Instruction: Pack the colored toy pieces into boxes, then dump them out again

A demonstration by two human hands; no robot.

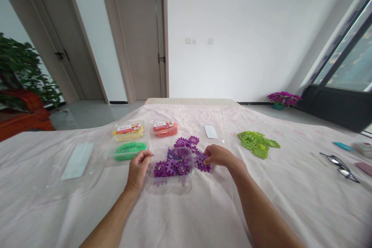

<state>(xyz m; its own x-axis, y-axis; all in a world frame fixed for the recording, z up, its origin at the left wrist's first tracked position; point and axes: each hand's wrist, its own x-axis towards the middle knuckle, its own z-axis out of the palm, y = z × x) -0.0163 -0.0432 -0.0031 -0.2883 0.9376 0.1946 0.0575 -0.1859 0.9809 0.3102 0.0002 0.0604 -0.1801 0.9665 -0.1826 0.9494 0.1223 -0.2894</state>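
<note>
A clear plastic container point(171, 188) stands on the cloth in front of me, with several purple interlocking plastic pieces point(171, 168) inside it. My left hand point(139, 169) pinches the container's left rim between thumb and fingers. To the right of the container, my right hand point(220, 155) is closed at the fingertips on a purple interlocking piece point(202, 166) at the edge of a loose purple pile. More of that purple pile point(186, 142) lies just behind the container. The fingertips of my right hand are partly hidden.
Behind on the left are boxes of green pieces point(130, 150), yellow pieces point(128, 135) and orange-red pieces point(165, 128). Clear lids lie at far left point(97, 170) and back point(218, 139). Light-green pieces point(257, 143) lie right, with glasses point(340, 166) farther out.
</note>
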